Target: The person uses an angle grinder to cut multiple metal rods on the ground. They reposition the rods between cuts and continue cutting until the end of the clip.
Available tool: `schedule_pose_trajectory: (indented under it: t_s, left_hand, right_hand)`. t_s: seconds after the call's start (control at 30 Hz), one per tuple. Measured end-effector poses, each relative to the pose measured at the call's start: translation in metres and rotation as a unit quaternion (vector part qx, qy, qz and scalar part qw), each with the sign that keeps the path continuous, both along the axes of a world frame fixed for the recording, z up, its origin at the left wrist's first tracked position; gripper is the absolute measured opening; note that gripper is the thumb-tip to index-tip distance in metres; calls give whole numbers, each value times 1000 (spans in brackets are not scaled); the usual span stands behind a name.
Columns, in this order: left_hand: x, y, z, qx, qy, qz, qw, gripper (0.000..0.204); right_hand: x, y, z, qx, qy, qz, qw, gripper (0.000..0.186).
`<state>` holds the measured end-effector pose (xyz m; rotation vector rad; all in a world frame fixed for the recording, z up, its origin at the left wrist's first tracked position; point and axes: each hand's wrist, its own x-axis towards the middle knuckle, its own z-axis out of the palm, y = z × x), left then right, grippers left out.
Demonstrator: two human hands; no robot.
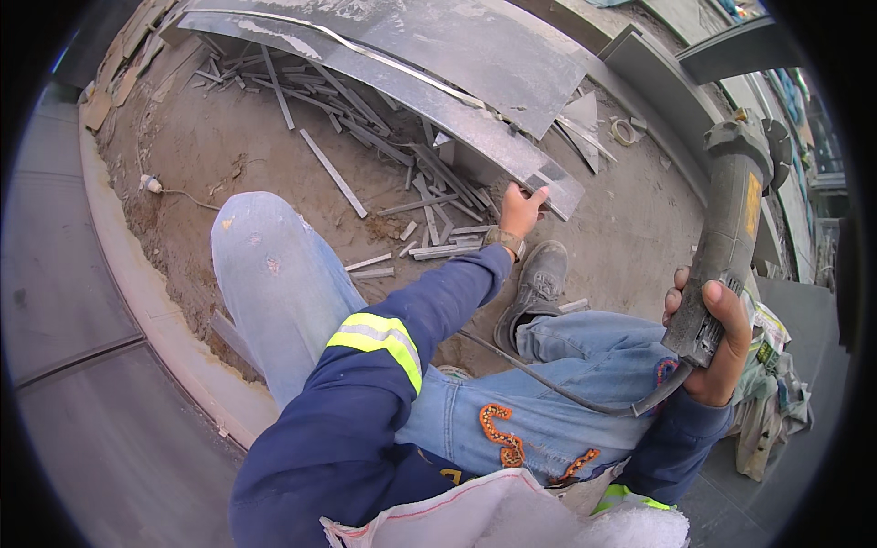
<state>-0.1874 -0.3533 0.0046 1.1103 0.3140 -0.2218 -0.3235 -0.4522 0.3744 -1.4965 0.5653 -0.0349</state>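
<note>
My left hand is stretched forward, closed on the near end of a long, thin grey slab, thumb on top and the other fingers partly hidden. My right hand is wrapped round the rear of a dark angle grinder, which it holds up at the right. The grinder's head and disc point away from me, apart from the slab. From its rear end a cable runs down across my leg.
Many narrow grey offcut strips lie scattered on the dusty ground under and before the slab. A larger grey sheet lies beyond. Crumpled cloth or sacking is at the right; a plug lies at the left. My shoe stands near the slab's end.
</note>
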Motion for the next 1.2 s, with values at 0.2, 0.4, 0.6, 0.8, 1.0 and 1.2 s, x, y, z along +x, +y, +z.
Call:
schedule_pose_trajectory:
  t_s: [0.2, 0.4, 0.6, 0.8, 1.0, 1.2]
  left_hand:
    - [-6, -16, 15, -86, 73, -34, 993, 34]
    - [-3, -20, -21, -18, 6, 0, 1000, 30]
    - [-3, -18, 7, -14, 39, -9, 999, 28]
    - [-11, -17, 16, -42, 40, 2, 998, 30]
    - [19, -1, -7, 160, 4, 89, 983, 42]
    - [6, -9, 9, -59, 96, 15, 994, 35]
  right_hand:
    - [18, 14, 2, -17, 16, 10, 1000, 45]
    - [34, 50, 3, -11, 28, 62, 998, 46]
    - [44, 64, 1, -12, 40, 101, 994, 47]
    - [51, 79, 4, -26, 71, 105, 992, 47]
    - [43, 79, 1, 10, 26, 100, 995, 49]
    - [36, 68, 2, 13, 24, 98, 995, 48]
